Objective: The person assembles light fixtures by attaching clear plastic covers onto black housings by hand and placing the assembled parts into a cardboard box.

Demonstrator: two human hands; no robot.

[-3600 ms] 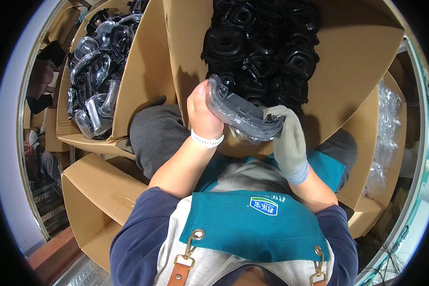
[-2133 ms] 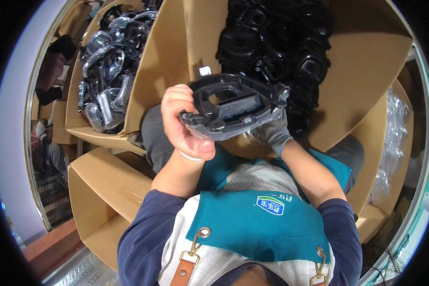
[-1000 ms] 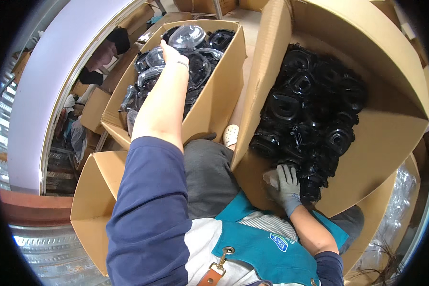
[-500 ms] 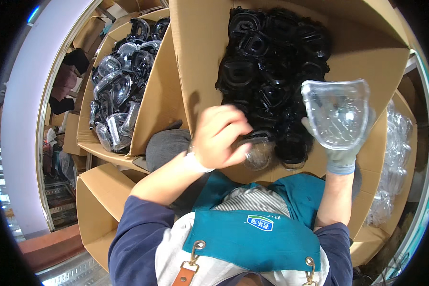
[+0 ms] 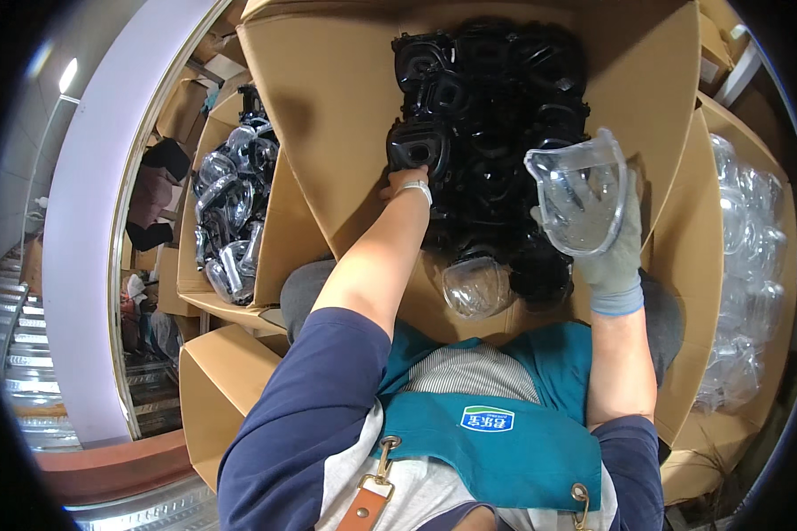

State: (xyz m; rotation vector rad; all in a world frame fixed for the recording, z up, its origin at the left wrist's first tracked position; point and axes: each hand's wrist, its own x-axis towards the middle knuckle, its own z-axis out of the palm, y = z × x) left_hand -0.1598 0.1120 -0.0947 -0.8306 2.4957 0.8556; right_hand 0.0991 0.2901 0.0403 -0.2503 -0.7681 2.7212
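My bare left hand [image 5: 406, 181] reaches into the large cardboard box and closes on the near edge of a black plastic housing [image 5: 419, 144] with a hole in its middle. Part of that grip is hidden by the hand itself. In my gloved right hand [image 5: 618, 252] is a clear plastic cover [image 5: 583, 199], rounded at one end, held up above the box's right side. Rows of similar black housings [image 5: 491, 53] fill the box's middle. Another clear cover [image 5: 476, 288] lies at their near end, close to my lap.
The large cardboard box [image 5: 319, 97] stands open before me. At left, a smaller box [image 5: 270, 239] holds mixed clear and black parts. To the right, another box [image 5: 686, 292] adjoins clear covers [image 5: 753, 283] in plastic. An open carton [image 5: 226, 363] sits by my left elbow.
My left hand has gone forward from above the near part of the box to a black housing and taken hold of it. The right hand's clear cover has shifted slightly left and tilted.
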